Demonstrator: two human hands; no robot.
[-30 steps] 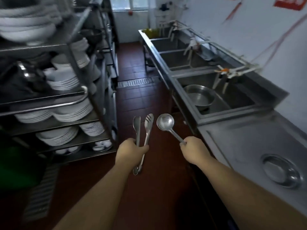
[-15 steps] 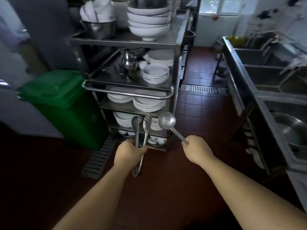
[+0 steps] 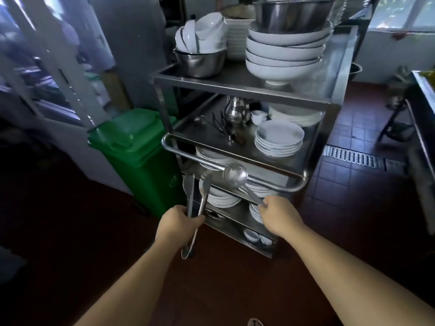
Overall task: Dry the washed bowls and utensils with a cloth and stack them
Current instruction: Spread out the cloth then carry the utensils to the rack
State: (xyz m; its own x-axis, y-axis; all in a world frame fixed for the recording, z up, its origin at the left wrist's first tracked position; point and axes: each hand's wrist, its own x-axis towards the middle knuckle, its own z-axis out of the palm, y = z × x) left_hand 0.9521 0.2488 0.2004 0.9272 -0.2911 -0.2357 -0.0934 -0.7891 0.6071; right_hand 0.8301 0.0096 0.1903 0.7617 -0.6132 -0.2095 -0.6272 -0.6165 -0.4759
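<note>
Standing at frame centre, the steel trolley (image 3: pixel 244 87) fills the middle of the view, its tubular handle rail (image 3: pixel 277 184) forming the nearest edge. A green bin (image 3: pixel 138 156) sits just beside the trolley at left centre. Open red tile floor (image 3: pixel 353 184) lies at right centre, bounded by a floor drain grate (image 3: pixel 350 156) and the steel counter edge (image 3: pixel 423 128) at far right. Dark floor occupies the lower left.

The left hand (image 3: pixel 179 223), lower centre, is curled in a fist around the tongs (image 3: pixel 196 208), gripping them mid-length. The tongs' long axis runs near vertical; both spoon-shaped ends point up toward the rail, and the hinged end hangs below the fist.

The right hand (image 3: pixel 277 214), just right of centre, is curled around the handle end of the ladle (image 3: pixel 236 176). The ladle's axis slants up and left; its bowl overlaps the rail in the picture, beside the tong tips.

White bowls (image 3: pixel 282 55) are stacked on the top shelf and plates (image 3: pixel 279 137) on the middle shelf.
</note>
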